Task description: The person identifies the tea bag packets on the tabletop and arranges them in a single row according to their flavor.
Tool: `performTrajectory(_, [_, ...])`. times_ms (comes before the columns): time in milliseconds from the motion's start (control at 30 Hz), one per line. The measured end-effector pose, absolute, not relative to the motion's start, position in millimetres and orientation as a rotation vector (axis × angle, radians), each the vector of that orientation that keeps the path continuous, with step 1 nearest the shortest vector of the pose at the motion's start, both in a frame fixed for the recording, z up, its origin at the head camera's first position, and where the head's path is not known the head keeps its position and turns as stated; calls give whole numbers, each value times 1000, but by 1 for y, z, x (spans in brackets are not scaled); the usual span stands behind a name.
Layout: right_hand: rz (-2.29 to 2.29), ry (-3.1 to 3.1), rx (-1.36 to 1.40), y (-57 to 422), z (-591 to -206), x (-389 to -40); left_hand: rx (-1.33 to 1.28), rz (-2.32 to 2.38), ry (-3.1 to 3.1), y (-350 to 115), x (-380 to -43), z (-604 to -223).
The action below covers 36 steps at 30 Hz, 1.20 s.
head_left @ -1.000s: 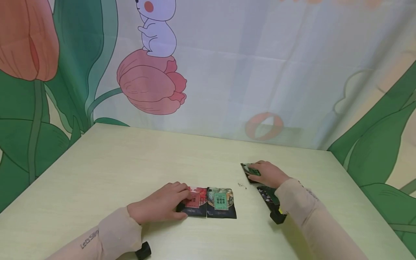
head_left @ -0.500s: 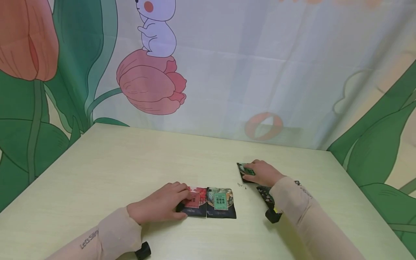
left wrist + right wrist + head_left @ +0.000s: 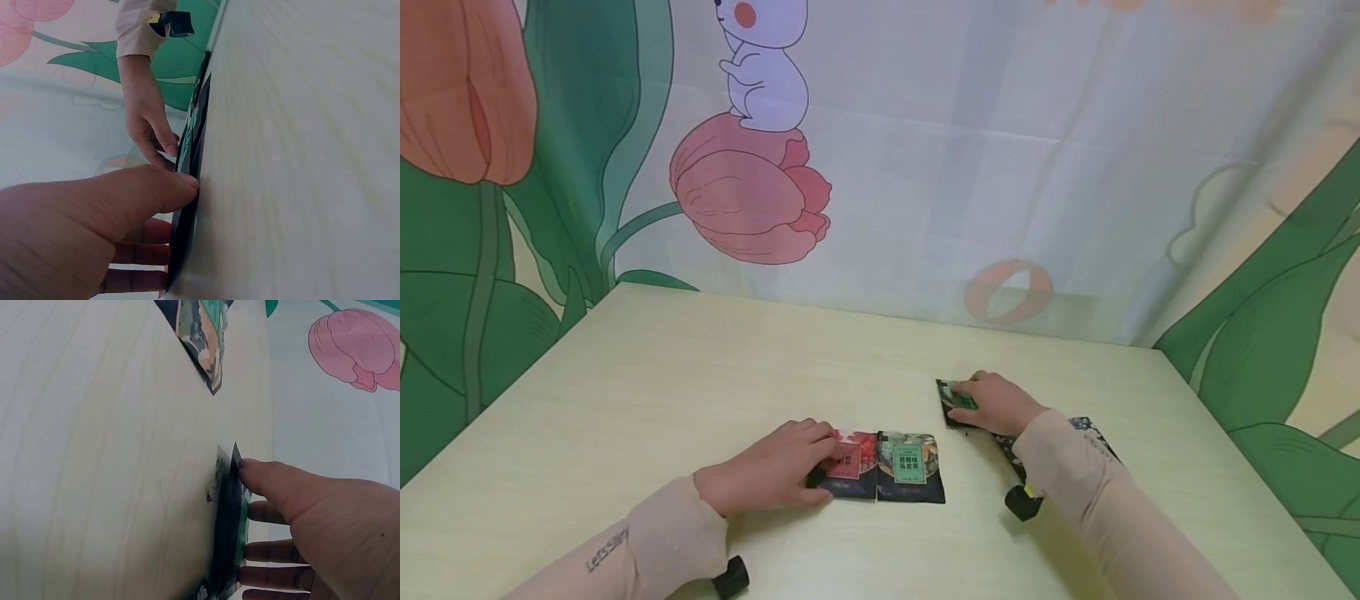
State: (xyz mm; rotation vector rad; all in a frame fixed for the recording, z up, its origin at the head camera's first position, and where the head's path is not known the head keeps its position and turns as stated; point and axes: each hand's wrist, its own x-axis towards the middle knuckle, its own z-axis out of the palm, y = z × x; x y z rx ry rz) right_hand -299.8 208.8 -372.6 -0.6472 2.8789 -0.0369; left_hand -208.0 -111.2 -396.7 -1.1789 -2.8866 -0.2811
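In the head view, my left hand [image 3: 771,468] rests on the left part of a red-and-black tea sachet [image 3: 859,479]. In the left wrist view its thumb touches the near edge while the other fingers lie over the top. Beside that sachet lies a tea sachet with a green label [image 3: 912,468], almost edge to edge. Farther back on the right, my right hand [image 3: 1000,406] holds a dark green tea sachet [image 3: 950,407]; the right wrist view has the thumb at one edge and the fingers over its face. The hand hides part of this sachet.
Dark floral packaging [image 3: 1090,427] lies partly hidden under the right forearm; I cannot tell whether it is one sachet or more. Small dark specks [image 3: 209,496] are near the held sachet. A printed curtain [image 3: 910,167] hangs behind the pale table [image 3: 722,358].
My right hand has moved left together with the dark green sachet, toward the pair of sachets. More of the floral packaging shows behind the forearm. The left hand has stayed put.
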Motion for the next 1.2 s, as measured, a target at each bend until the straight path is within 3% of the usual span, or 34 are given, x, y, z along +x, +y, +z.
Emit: performTrajectory(1200, [1, 2896, -736, 201, -375, -259, -1161, -299, -2898, -111, -208, -396])
